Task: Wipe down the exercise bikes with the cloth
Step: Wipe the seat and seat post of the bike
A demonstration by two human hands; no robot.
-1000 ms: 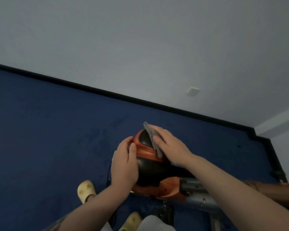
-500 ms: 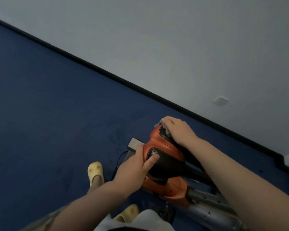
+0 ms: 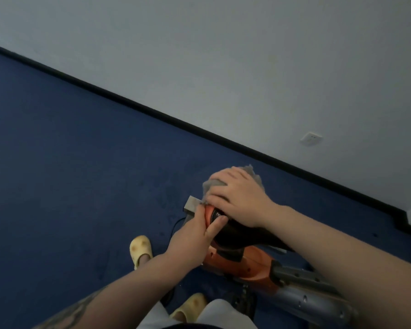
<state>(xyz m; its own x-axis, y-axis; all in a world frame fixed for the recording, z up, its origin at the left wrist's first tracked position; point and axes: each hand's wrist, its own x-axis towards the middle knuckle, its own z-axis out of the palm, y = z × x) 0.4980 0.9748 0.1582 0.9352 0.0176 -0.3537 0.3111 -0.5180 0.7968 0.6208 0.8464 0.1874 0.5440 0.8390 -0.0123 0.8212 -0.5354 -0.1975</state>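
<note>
Up top, the right hand (image 3: 237, 198) presses the grey cloth (image 3: 215, 182) flat onto the bike's orange housing (image 3: 244, 267). The left hand (image 3: 191, 238) grips its side.

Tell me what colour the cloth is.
Grey; the cloth shows under the right hand in the head view.
</note>
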